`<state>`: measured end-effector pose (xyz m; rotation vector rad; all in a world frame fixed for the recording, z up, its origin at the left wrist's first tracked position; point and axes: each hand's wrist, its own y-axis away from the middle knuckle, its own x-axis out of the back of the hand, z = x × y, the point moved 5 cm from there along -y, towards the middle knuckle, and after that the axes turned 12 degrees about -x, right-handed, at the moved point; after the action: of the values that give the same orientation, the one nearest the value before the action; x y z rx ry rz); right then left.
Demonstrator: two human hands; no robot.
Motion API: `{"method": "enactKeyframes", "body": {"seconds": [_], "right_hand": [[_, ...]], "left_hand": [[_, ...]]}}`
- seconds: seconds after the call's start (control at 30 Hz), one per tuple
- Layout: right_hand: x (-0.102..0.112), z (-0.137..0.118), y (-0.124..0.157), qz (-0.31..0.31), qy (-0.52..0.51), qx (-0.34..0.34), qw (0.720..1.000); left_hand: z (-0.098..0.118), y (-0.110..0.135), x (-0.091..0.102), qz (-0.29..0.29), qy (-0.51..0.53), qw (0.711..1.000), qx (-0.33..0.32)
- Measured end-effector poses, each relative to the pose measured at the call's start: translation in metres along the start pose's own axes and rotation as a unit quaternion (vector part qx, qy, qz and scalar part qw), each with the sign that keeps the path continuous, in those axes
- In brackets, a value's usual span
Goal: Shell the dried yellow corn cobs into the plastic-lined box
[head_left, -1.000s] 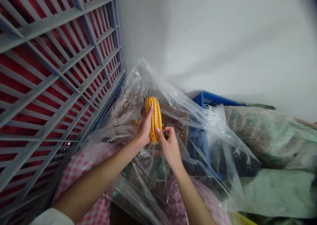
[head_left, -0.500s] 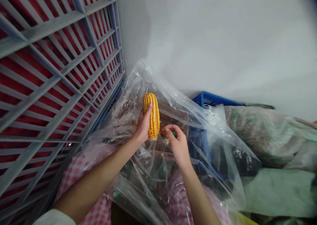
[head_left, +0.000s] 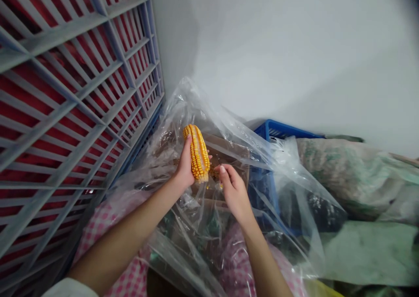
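Our left hand (head_left: 184,166) wraps a corn cob (head_left: 198,154), its visible rows still full, while our right hand (head_left: 235,190) curls beside it, any pinch unclear.

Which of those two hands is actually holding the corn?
The left hand grips the corn cob; the right hand is beside it, not touching.

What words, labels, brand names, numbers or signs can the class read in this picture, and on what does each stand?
None can be read: the ear of corn, clear plastic bag, cardboard box and blue plastic crate show no legible text, and the green markings on the pale sack are too blurred to read.
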<state>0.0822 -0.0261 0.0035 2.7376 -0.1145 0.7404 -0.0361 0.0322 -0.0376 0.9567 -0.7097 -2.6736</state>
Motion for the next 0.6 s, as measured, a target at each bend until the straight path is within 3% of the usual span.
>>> {"method": "enactKeyframes", "body": {"seconds": [0.1,0.17,0.33,0.6], "right_hand": [[0.011,-0.01,0.01,-0.001,0.144,0.062,0.988],[0.016,-0.014,0.015,-0.015,0.191,0.063,0.98],[0.016,-0.016,0.017,-0.03,0.232,0.042,0.971],[0.011,-0.015,0.018,-0.017,0.24,0.05,0.969]], "left_hand": [[0.008,-0.003,0.001,0.004,0.005,0.999,-0.032],[0.012,-0.005,0.003,0.019,-0.006,0.999,-0.043],[0.017,-0.005,0.002,0.013,-0.026,0.997,-0.071],[0.01,-0.004,-0.001,0.009,-0.042,0.997,-0.061]]}}
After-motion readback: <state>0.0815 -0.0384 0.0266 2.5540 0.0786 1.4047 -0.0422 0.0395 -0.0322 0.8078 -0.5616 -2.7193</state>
